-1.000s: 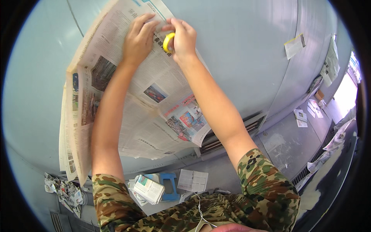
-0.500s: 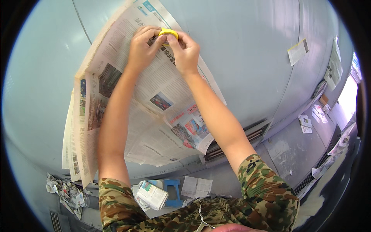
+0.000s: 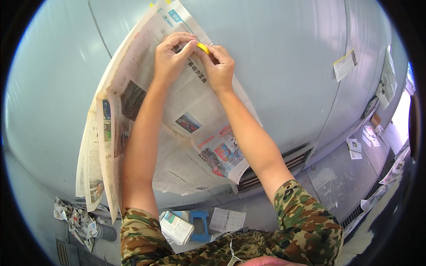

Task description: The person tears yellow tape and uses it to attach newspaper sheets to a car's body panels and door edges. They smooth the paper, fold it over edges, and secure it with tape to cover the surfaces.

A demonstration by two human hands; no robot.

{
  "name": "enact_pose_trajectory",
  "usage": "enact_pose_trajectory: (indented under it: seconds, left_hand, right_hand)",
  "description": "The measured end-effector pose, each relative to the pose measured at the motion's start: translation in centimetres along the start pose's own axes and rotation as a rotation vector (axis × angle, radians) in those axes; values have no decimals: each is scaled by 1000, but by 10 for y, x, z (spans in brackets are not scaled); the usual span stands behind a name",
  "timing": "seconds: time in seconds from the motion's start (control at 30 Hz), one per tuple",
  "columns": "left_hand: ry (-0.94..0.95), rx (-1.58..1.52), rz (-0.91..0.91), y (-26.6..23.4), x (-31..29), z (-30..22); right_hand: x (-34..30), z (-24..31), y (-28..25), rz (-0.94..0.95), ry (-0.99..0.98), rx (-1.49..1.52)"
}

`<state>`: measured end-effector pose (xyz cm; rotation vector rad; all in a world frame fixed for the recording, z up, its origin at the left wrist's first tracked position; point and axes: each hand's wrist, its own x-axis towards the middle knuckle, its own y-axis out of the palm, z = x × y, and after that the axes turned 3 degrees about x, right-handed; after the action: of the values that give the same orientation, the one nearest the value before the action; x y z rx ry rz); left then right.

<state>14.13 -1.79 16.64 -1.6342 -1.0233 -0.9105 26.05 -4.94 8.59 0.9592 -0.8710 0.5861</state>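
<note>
Large newspaper sheets hang against a grey-blue wall panel, reaching down past my forearms. In front of their upper right edge, a roll of yellow tape sits between my hands. My right hand is closed on the roll, its thumb and fingers at the right side. My left hand has its fingers curled and its thumb tip against the tape's left end. What lies under those fingertips is partly hidden. Small yellow tape pieces show at the newspaper's top edge.
Below are a blue plastic stool, a folded newspaper stack, a grey bucket and crumpled newspaper. A slatted vent runs low on the wall. A taped paper scrap hangs at right.
Both hands and the tape roll have shifted slightly right and down in the picture. The roll has turned from face-on to nearly edge-on. The fingers have changed position around it.
</note>
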Motion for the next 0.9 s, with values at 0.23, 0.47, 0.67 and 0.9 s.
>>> enact_pose_trajectory:
  seconds: [0.23,0.47,0.67,0.9]
  left_hand:
    - [-12,323,-225,16,20,-1]
    - [237,558,-515,2,65,11]
    - [278,583,-584,2,91,14]
    - [243,637,-575,3,93,19]
  right_hand:
    - [-3,-1,1,-85,177,299]
    - [-32,-24,-47,54,50,-153]
    - [-41,-34,-57,-66,81,-50]
    - [-39,-34,-54,-106,117,-52]
